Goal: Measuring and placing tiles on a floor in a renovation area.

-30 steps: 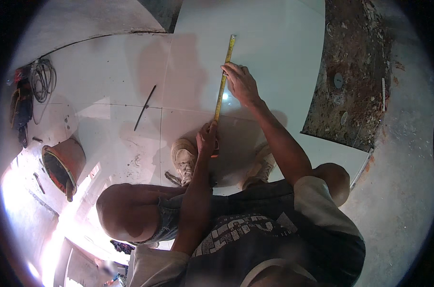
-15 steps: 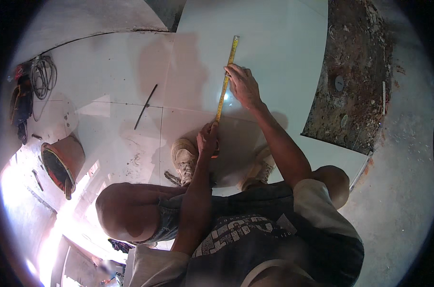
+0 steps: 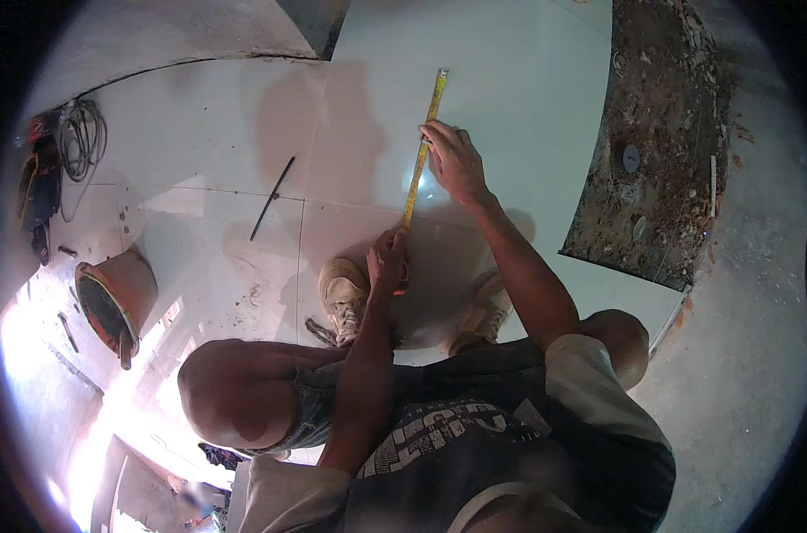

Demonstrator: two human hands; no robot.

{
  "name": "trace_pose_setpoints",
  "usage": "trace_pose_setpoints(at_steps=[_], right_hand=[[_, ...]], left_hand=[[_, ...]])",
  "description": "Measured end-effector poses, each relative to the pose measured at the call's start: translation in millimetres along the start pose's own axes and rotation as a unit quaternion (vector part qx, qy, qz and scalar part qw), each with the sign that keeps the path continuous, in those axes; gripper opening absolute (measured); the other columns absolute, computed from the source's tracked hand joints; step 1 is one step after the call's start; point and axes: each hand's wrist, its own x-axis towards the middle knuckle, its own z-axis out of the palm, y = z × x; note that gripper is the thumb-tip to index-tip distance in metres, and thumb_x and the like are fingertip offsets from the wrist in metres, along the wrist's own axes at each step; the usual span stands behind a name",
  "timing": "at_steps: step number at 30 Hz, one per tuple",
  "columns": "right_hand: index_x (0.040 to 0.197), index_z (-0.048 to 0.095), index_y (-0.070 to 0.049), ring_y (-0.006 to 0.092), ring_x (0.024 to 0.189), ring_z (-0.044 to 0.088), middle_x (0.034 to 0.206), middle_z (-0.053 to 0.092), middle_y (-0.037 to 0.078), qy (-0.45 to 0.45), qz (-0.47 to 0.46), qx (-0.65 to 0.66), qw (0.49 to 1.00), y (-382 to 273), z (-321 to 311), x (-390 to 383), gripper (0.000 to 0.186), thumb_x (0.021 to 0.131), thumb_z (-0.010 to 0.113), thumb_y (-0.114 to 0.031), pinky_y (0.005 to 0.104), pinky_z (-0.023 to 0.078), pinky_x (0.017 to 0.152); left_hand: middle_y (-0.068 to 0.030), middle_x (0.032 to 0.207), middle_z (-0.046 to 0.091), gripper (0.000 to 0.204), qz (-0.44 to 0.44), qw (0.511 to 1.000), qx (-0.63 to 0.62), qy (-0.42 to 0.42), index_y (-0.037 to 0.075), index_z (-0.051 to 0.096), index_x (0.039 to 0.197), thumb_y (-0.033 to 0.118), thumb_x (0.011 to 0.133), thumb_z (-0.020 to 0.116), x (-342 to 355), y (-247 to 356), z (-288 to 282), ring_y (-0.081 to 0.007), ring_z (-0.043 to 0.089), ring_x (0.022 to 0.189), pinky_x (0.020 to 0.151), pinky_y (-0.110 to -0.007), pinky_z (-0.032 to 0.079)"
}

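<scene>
stretching a yellow tape measure [image 3: 424, 147] flat across the white floor tile [image 3: 510, 80]: left hand [image 3: 387, 260] pinches its near end closed, right hand [image 3: 455, 161] presses fingers on the blade midway.

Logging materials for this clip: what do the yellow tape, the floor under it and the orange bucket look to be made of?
Yellow tape: probably thin painted steel, since it lies straight and flat. White floor tile: likely glazed ceramic or porcelain; it is glossy, with a bright reflection and thin joints. Orange bucket: likely plastic, going by the even dull colour, though uncertain.
</scene>
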Motion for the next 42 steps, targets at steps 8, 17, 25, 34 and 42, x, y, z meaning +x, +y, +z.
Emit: trace_pose_setpoints(at_steps=[8,17,25,34,42], right_hand=[[0.121,0.052,-0.012,0.0256,0.096,0.054,0.120,0.054,0.001,-0.001,-0.003,0.000,1.000,1.1,1.1,0.2,0.039,0.083,0.060,-0.007,0.0354,0.051,0.080],[0.122,0.053,-0.012,0.0273,0.100,0.053,0.121,0.054,0.003,-0.032,0.025,0.003,0.999,-1.1,-0.8,0.6,0.037,0.086,0.058,-0.008,0.0361,0.050,0.085],[0.122,0.053,-0.013,0.0285,0.101,0.053,0.123,0.054,0.003,-0.022,0.005,-0.002,1.000,-1.3,1.9,-1.3,0.037,0.085,0.058,-0.008,0.0368,0.049,0.085],[0.123,0.052,-0.015,0.0275,0.098,0.054,0.124,0.052,0.001,-0.028,0.011,0.000,1.000,-2.7,0.5,-0.5,0.040,0.085,0.058,-0.007,0.0354,0.050,0.085],[0.124,0.052,-0.013,0.0286,0.100,0.053,0.124,0.052,0.003,-0.042,0.033,0.007,0.999,-3.2,-0.4,0.3,0.040,0.085,0.058,-0.007,0.0376,0.049,0.086]], left_hand=[[-0.0049,0.059,0.059,0.036,0.030,1.000,-0.006,0.001,0.005,0.066,0.090,0.038,0.090,0.053,1.7,-5.1,1.0,-0.0136,0.056,0.052,0.052,-0.033,0.044],[-0.0051,0.059,0.059,0.037,-0.001,1.000,0.011,-0.015,0.005,0.066,0.091,0.038,0.090,0.051,1.2,-0.8,-0.8,-0.0136,0.058,0.053,0.055,-0.033,0.046],[-0.0066,0.059,0.061,0.040,-0.005,0.999,0.033,-0.004,0.006,0.067,0.097,0.042,0.089,0.052,3.3,-4.9,-0.3,-0.0156,0.060,0.056,0.057,-0.034,0.047],[-0.0058,0.060,0.061,0.039,-0.023,0.999,0.022,-0.023,0.005,0.066,0.100,0.039,0.089,0.051,1.2,-0.1,-2.2,-0.0151,0.060,0.057,0.059,-0.033,0.048],[-0.0066,0.060,0.061,0.038,-0.016,0.999,0.016,-0.023,0.003,0.066,0.094,0.038,0.089,0.052,4.9,-1.7,-2.1,-0.0148,0.060,0.054,0.056,-0.034,0.048]])
